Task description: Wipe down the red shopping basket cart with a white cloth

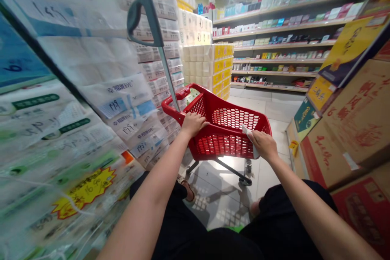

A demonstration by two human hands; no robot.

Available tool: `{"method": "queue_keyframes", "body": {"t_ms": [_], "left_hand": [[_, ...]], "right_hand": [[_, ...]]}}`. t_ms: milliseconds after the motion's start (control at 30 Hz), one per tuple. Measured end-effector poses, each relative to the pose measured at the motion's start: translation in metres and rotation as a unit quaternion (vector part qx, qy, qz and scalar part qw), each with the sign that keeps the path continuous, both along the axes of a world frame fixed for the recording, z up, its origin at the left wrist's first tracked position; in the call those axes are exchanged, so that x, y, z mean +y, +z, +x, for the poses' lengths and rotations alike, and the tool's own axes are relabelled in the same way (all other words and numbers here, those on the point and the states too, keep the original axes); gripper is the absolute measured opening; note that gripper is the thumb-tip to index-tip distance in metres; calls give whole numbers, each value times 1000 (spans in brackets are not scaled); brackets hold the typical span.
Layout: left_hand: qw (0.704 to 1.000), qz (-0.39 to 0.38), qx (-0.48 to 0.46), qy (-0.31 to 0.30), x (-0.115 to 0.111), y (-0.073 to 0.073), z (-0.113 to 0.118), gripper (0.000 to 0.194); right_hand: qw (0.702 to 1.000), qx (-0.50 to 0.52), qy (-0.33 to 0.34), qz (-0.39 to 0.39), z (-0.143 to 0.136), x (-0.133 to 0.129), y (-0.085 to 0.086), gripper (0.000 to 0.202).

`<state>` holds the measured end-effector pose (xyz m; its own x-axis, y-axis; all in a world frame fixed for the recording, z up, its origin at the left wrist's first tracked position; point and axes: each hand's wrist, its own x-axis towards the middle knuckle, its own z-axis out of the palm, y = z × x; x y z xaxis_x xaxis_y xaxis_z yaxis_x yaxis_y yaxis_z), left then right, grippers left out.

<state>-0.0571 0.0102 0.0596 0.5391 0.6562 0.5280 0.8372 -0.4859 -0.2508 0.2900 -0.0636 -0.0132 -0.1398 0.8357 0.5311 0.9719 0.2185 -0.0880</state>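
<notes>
Between the person's knees and the cart: both bare forearms reach forward and converge; dark trousers (183,227) below, knees apart.
Tag, low left: yellow starburst (87,192), red edge; handwritten price looks like 16.90, smaller script above it illegible.
Left hand (194,124): back up, fingers bent over the near rim of the cart, thumb toward the right; grasping the rim.
Right hand (264,143): back up, closed round a white cloth (247,132), pressing it to the near side by the right end.
Cart (222,144): red, perforated, upright on the tiles (213,203), just ahead of the knees.
Pole (166,69): metal, tilted, grey grip; lower end meets the cart's left end; cannot tell if fixed.
Packs, left (122,101): white, printed apparently 幸福阳光; handwritten slips, two approx. 199 and 197.
Cartons, right (362,105): brown, red characters, 帆风顺 legible; orange sign (319,93) beside them appears to read 二码头.
Stack (210,65): cream and yellow packs, beyond the cart; print too small.
Shelves, back (274,73): rows of small boxes and bottles, labels unreadable.
</notes>
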Motion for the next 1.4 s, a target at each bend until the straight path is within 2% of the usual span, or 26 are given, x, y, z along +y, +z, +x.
{"method": "queue_keyframes", "body": {"t_ms": [133, 333, 433, 500, 600, 767, 867, 933, 1000, 1100, 1233, 1300, 1400], "left_hand": [[1000, 16, -4, -3, -7, -5, 12, 39], [1000, 23, -9, -8, -16, -3, 22, 36], [1000, 21, -3, -17, -19, -3, 24, 32], [1000, 20, -3, -21, -19, -3, 23, 32], [1000, 19, -9, -21, -19, -3, 22, 36], [999, 22, -23, -14, -21, -4, 27, 39], [999, 21, -27, -10, -23, -4, 32, 41], [999, 21, -29, -9, -25, -4, 35, 42], [999, 21, -31, -6, -26, -4, 38, 41], [999, 17, -35, -4, -28, -5, 43, 39], [999, 16, -40, 2, -32, -5, 52, 40], [999, 16, -42, 2, -34, -5, 55, 41], [999, 14, -41, -4, -35, -5, 55, 41]], "right_hand": [[999, -4, -34, 6, -31, 1, 8, 47], [998, -26, 15, 55, -129, 8, 19, 37], [996, -19, 38, 73, -149, 8, 20, 35], [995, -26, 59, 71, -141, 6, 18, 35], [995, -43, 60, 62, -106, -2, 12, 34], [995, -57, 3, 80, -24, -20, -10, 34], [994, -24, -52, 95, 20, -28, -24, 36], [993, -7, -70, 91, 37, -31, -29, 37], [993, 5, -83, 85, 38, -32, -28, 38], [991, 23, -98, 91, 5, -30, -19, 40], [997, 16, -7, 80, -79, -23, 1, 46], [996, 21, 18, 86, -115, -19, 9, 49], [995, 16, 38, 87, -133, -17, 14, 54]]}}
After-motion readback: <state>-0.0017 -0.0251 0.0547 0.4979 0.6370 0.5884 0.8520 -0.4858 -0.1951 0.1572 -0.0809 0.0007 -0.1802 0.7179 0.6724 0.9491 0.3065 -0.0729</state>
